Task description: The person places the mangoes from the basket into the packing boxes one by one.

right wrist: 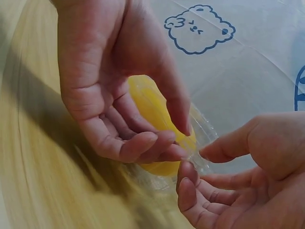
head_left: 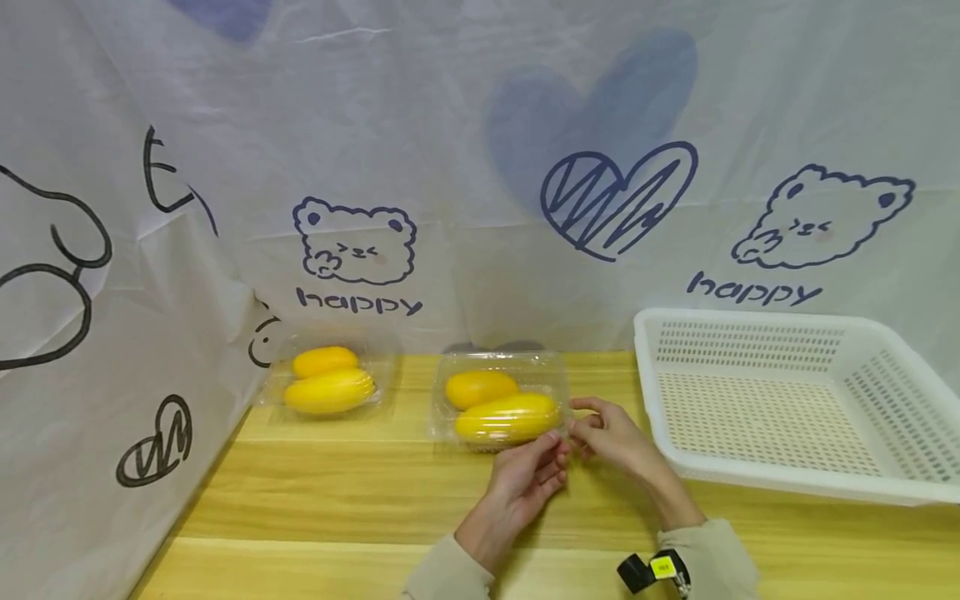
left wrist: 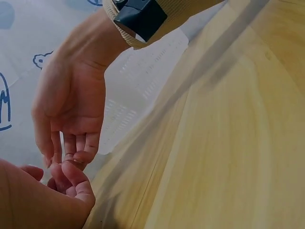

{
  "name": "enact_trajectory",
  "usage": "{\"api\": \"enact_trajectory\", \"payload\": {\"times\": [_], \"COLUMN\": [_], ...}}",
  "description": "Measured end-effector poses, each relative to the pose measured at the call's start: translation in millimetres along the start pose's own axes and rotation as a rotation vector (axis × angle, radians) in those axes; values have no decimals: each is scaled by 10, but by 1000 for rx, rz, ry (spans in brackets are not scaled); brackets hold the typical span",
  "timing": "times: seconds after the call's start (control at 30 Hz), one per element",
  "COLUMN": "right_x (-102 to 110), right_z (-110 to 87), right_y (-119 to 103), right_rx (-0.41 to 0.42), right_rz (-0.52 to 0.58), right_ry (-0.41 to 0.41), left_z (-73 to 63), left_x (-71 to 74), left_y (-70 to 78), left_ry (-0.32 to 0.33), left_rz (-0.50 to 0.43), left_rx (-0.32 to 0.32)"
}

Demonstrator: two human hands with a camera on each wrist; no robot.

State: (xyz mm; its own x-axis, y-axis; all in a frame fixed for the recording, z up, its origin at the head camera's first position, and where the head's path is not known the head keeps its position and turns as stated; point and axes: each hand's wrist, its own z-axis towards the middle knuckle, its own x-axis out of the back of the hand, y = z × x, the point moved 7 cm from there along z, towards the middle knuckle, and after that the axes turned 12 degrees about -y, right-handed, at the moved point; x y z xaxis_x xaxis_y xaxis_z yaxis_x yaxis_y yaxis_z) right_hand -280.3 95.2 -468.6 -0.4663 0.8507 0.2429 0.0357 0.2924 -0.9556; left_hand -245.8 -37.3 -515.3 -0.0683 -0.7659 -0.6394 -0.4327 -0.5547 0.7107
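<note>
A clear plastic clamshell box (head_left: 564, 367) with two yellow oblong fruits (head_left: 507, 419) in it stands near the back wall. At its right front corner my left hand (head_left: 525, 483) pinches the plastic edge between thumb and fingers. My right hand (head_left: 611, 433) comes from the right and pinches the same edge, its fingertips close to those of the left. In the right wrist view the box edge (right wrist: 202, 126) shows between both hands, with one fruit (right wrist: 159, 119) behind. The left wrist view shows the hands meeting, but the box is out of sight.
Another clear box (head_left: 386, 379) with two yellow fruits stands to the left by the corner. A white perforated plastic basket (head_left: 652, 400) sits at the right. Printed cloth (head_left: 465, 267) hangs behind and at the left of the wooden table (head_left: 322, 500).
</note>
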Motion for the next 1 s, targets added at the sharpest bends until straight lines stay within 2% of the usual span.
{"api": "enact_trajectory", "payload": {"times": [0.5, 1.0], "right_x": [41, 5], "right_z": [12, 17], "right_y": [-34, 17], "right_rx": [4, -21], "right_rz": [-31, 34], "right_ry": [43, 67], "left_z": [41, 77], "left_x": [-2, 41], "left_y": [18, 12], "left_ry": [27, 16], "left_rz": [11, 10], "left_rx": [-15, -11]}}
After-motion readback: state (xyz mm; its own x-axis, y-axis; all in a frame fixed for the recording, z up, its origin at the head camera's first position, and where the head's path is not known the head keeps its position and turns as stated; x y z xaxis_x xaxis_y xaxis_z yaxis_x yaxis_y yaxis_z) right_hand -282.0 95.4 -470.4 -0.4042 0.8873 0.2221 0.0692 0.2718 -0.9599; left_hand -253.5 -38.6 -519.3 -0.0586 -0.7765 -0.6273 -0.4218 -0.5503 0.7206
